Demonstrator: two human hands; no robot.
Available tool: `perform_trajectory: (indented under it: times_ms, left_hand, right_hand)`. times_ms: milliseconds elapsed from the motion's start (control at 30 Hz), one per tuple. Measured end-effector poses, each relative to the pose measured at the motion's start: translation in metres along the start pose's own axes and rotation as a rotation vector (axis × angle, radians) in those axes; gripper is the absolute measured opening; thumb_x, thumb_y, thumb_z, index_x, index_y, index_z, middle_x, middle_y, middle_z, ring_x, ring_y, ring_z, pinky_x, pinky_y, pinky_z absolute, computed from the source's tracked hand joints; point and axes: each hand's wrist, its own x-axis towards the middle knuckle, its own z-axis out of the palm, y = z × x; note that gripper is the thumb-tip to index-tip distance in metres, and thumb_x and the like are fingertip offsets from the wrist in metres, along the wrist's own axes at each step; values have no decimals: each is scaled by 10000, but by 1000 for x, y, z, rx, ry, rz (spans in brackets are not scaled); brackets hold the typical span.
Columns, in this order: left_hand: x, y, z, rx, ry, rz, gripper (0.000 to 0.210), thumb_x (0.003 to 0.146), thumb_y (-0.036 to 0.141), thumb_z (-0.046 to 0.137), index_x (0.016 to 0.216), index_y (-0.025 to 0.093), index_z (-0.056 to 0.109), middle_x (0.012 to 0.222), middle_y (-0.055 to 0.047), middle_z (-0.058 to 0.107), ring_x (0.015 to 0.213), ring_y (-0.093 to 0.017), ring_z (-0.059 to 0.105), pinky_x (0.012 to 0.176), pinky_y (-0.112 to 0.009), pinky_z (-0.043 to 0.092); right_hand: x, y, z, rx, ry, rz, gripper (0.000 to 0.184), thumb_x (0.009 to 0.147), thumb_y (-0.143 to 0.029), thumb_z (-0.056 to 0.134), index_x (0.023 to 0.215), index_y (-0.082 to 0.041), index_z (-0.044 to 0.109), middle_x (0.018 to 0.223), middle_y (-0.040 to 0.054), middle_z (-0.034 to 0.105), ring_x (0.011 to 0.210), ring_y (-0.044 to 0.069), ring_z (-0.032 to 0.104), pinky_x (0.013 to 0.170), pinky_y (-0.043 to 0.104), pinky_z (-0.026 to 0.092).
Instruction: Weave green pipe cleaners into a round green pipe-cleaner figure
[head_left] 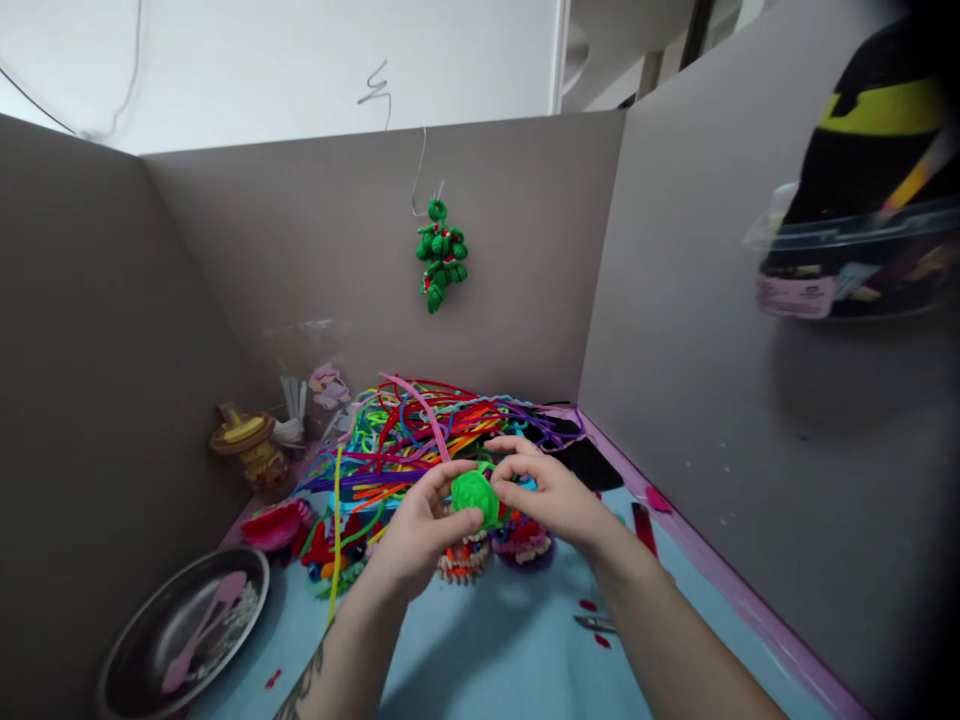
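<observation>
Above the table I hold a bright green fuzzy coiled piece (pixel 475 499), which looks wound from pipe cleaner. My left hand (pixel 431 525) is closed around its left side, with the thumb across the lower front. My right hand (pixel 541 487) is at its right edge, thumb and forefinger pinched together there; a darker green part with a bit of red shows beside these fingertips. Just behind both hands lies a big heap of multicoloured pipe cleaners (pixel 420 415). Below the green piece sit finished-looking fuzzy coiled pieces (pixel 463 562) in orange, cream and purple, partly hidden by my hands.
A metal bowl (pixel 259 605) with a pink spoon-like tool (pixel 206 630) stands at left. Scissors or pliers tips (pixel 595 624) lie near my right forearm. A green leafy ornament (pixel 441 255) hangs on the back panel (pixel 315 230). A plastic holder (pixel 862 235) juts from the right panel.
</observation>
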Motion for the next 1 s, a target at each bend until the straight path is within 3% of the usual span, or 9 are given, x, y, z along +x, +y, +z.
perform_trajectory:
  times_ms: [100, 200, 267, 400, 533, 700, 800, 933, 1000]
  left_hand:
    - [3, 0, -5, -13, 57, 39, 559, 610, 238, 748, 1125, 200, 535, 1034, -72, 590, 690, -111, 575, 565, -200, 443]
    - [8, -2, -6, -4, 326, 138, 484, 589, 271, 759, 1021, 184, 559, 995, -50, 586, 708, -99, 564, 594, -191, 437]
    - [10, -3, -5, 2, 445, 147, 431, 562, 296, 772, 917, 165, 568, 889, -29, 592, 666, -86, 546, 571, -178, 416]
    - [12, -7, 1, -64, 354, 92, 443, 549, 322, 777, 895, 153, 557, 796, -23, 603, 598, -75, 523, 493, -158, 355]
    - [11, -9, 2, -110, 329, 78, 388, 597, 323, 752, 883, 151, 553, 622, 37, 551, 429, -20, 384, 405, -142, 226]
    - [10, -7, -3, -121, 270, 52, 375, 603, 301, 751, 891, 133, 581, 648, 8, 588, 463, -39, 442, 431, -154, 260]
    - [10, -6, -2, -113, 289, 32, 388, 597, 311, 751, 895, 143, 567, 630, 32, 566, 417, -24, 394, 410, -155, 234]
    - [12, -10, 0, -3, 449, 180, 370, 579, 312, 758, 843, 165, 544, 702, 29, 579, 518, -56, 493, 488, -168, 346]
    - [13, -12, 2, 54, 448, 226, 354, 604, 303, 744, 848, 167, 528, 703, 15, 598, 596, -85, 545, 582, -195, 406]
  right_hand:
    - [2, 4, 2, 51, 45, 18, 146, 757, -270, 573, 640, -188, 600, 1171, 75, 485, 1145, 229, 444, 957, 379, 319]
    - [4, 10, 7, 105, 200, 38, 193, 768, -324, 565, 637, -182, 575, 1154, 83, 483, 1131, 233, 450, 949, 371, 320]
    - [7, 16, 11, 160, 272, 53, 222, 770, -369, 562, 649, -183, 569, 1141, 91, 484, 1119, 235, 455, 919, 362, 345]
    - [10, 23, 19, 248, 289, 84, 275, 755, -449, 569, 688, -183, 586, 1151, 105, 480, 1097, 241, 463, 854, 341, 391]
    - [9, 20, 21, 285, 255, 81, 280, 731, -455, 601, 675, -181, 603, 1151, 101, 492, 1093, 243, 471, 880, 358, 376]
    - [8, 18, 19, 430, 175, 102, 278, 687, -448, 655, 652, -175, 621, 1132, 105, 514, 1147, 248, 443, 898, 354, 367]
    - [9, 20, 21, 503, 136, 127, 291, 653, -445, 688, 611, -168, 608, 1114, 104, 533, 1149, 260, 443, 921, 373, 348]
    - [11, 25, 27, 469, 297, 156, 314, 663, -471, 670, 619, -166, 607, 1142, 112, 517, 1144, 267, 440, 940, 388, 324]
    - [12, 27, 30, 446, 360, 153, 316, 675, -478, 657, 637, -168, 611, 1161, 114, 499, 1144, 264, 438, 942, 383, 326]
